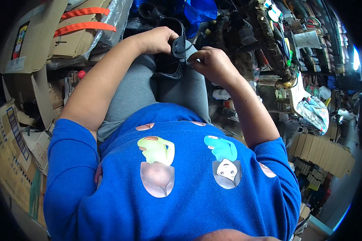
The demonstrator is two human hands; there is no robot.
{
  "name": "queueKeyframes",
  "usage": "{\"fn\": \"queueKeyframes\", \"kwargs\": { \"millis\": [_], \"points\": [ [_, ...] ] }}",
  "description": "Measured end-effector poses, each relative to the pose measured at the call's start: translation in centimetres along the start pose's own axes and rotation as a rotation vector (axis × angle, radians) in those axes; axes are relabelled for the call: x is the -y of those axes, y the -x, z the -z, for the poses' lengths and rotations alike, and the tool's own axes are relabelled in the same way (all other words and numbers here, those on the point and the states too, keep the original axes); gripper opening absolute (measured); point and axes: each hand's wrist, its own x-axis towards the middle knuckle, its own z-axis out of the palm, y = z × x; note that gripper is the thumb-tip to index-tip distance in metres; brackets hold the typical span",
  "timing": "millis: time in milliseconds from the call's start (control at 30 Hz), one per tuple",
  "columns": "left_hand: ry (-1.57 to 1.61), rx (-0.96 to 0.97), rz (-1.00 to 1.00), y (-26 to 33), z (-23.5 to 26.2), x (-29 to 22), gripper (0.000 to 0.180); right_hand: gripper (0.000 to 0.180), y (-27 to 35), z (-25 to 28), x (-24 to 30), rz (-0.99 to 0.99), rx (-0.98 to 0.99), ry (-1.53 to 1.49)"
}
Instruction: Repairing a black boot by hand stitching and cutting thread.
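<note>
A black shoe point(167, 67) rests on my grey-trousered lap, between the knees. Its dark strap-like part point(178, 47) with small holes stands up near my fingers. My left hand point(159, 39) is closed on the shoe's upper edge, its fingertips hidden behind the black material. Just right of the shoe, my right hand point(213, 64) is closed in a pinch. Something small and pale shows at its fingertips, too small to name. Whether the pinch touches the shoe's edge I cannot tell.
Open cardboard boxes point(32, 40) stand on the left, one with orange straps. A blue plastic bag point(200, 16) and dark footwear lie beyond my knees. At the right are a cluttered workbench point(265, 40), scissors point(313, 23) and a stack of cardboard pieces point(321, 154).
</note>
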Motion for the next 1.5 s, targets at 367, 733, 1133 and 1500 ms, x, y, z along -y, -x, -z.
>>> {"fn": "queueKeyframes", "kwargs": {
  "millis": [367,733,1133,1500],
  "points": [
    [0.144,0.14,-0.003,-0.3,0.3,-0.1,0.03,0.015,-0.8,-1.3,-3.4,-0.044,0.101,-0.415],
    [0.024,0.016,-0.013,-0.4,0.0,0.3,0.031,0.013,-1.0,-3.7,-3.6,-0.1,0.013,-0.707],
    [-0.001,-0.003,0.032,-0.5,-0.4,0.0,0.034,0.014,-0.7,-3.2,-2.8,0.078,-0.085,-0.435],
    [-0.363,-0.447,-0.043,3.4,3.9,2.3,0.03,0.024,0.2,-2.8,-2.7,0.147,-0.149,-0.249]
  ]
}}
